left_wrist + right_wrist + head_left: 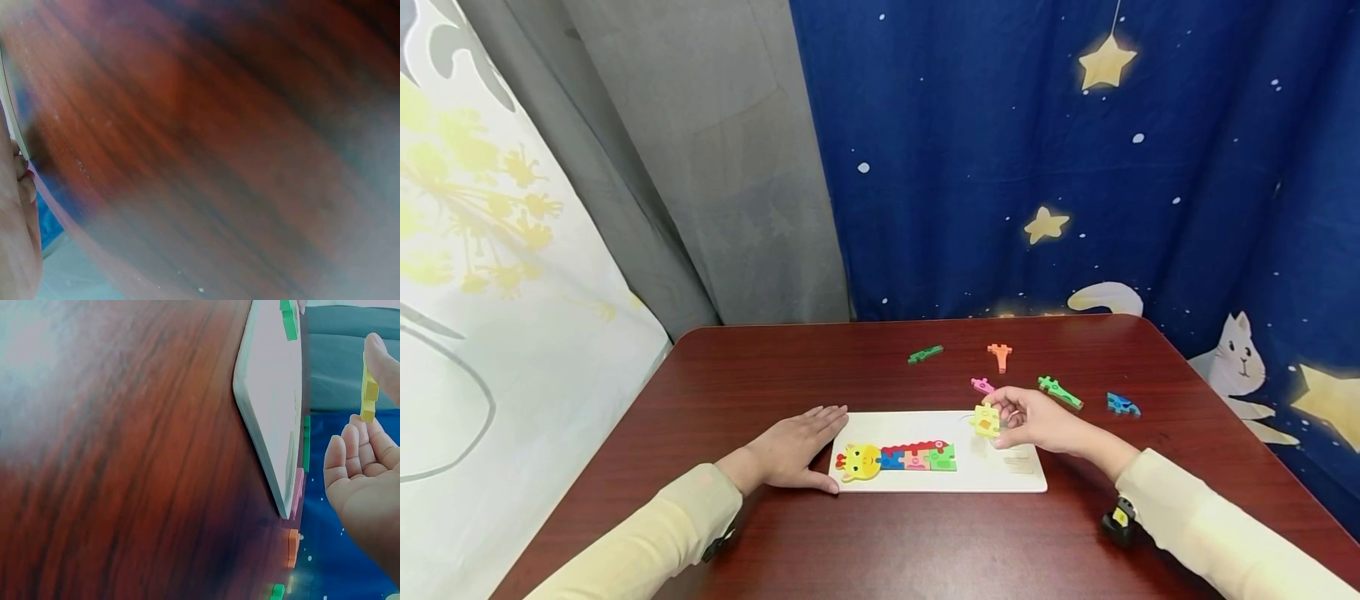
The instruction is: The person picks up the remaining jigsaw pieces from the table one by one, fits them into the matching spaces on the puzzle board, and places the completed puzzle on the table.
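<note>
A white puzzle board (895, 482) lies on the table with a giraffe's yellow head (861, 462) at its left end. Joined to the head are a red mane strip (917, 447) and blue (892, 461), pink-orange and green (943, 459) pieces. Between thumb and fingertips, my right hand (1037, 419) pinches a yellow puzzle piece (986, 421) over the board's right part. The right wrist view shows that yellow piece (369, 394) edge-on, raised above the board. My left hand (799, 446) rests flat at the board's left edge, fingers straight.
Beyond the board lie loose pieces: dark green (925, 354), orange (1000, 357), pink (982, 385), light green (1061, 392) and blue (1123, 405). The brown table (790, 358) ends at a dark blue star curtain (955, 167) and a grey one.
</note>
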`<state>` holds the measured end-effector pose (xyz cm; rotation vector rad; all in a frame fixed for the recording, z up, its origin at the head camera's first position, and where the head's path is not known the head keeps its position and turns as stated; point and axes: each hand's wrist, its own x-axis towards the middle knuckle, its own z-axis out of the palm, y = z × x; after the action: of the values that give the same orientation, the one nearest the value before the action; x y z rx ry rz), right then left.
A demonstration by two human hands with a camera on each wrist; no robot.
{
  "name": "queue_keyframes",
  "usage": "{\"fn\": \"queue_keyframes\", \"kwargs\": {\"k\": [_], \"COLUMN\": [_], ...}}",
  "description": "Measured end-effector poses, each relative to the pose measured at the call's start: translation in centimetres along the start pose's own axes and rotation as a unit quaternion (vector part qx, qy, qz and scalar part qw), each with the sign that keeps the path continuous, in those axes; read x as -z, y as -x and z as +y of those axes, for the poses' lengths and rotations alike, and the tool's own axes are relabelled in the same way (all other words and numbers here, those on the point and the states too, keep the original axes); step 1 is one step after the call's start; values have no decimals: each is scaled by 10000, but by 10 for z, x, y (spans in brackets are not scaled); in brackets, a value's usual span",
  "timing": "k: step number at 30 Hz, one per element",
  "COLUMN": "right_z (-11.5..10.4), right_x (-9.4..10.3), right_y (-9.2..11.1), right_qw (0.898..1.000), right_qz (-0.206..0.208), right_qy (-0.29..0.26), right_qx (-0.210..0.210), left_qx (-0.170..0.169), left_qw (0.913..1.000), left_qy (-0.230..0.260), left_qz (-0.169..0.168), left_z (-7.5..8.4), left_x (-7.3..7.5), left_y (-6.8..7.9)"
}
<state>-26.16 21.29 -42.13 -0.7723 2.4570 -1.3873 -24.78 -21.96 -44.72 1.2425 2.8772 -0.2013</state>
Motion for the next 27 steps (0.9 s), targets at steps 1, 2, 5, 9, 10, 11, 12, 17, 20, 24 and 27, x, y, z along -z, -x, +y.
{"fn": "queue_keyframes", "kwargs": {"k": [1, 2, 5, 9, 10, 11, 12, 17, 20, 24, 27], "right_z": [0, 0, 0, 1, 1, 2, 2, 5, 6, 5, 5], "right_x": [-1, -2, -5, -9, -10, -11, -12, -16, -18, -20, -22], "right_y": [0, -1, -2, -4, -4, -4, -4, -6, -8, -9, -9], "right_qw": [10000, 10000, 10000, 9999, 9998, 9998, 9998, 9997, 9996, 9995, 9994], "right_qz": [-6, -8, -44, -93, -108, -124, -129, -173, -203, -214, -234], "right_qy": [9, 18, 29, 41, 31, 26, 20, 83, 141, 126, 75], "right_qx": [2, 5, 26, 103, 133, 158, 164, 148, 162, 208, 226], "left_qx": [-5, -3, 15, 60, 67, 71, 70, 62, 72, 85, 87], "left_qw": [10000, 10000, 10000, 10000, 10000, 10000, 10000, 10000, 9999, 9999, 9999], "left_qy": [-11, -23, -36, -9, 3, 7, 14, 4, 4, 2, 6], "left_qz": [3, -1, -12, -38, -44, -56, -64, -78, -79, -97, -101], "left_z": [0, 0, 0, 0, 0, 1, 1, 1, 1, 2, 1], "left_x": [0, 0, 1, 1, 1, 1, 1, 1, 1, 1, 1], "left_y": [0, 0, 0, 0, 0, 0, 0, -1, -1, -1, -1]}}
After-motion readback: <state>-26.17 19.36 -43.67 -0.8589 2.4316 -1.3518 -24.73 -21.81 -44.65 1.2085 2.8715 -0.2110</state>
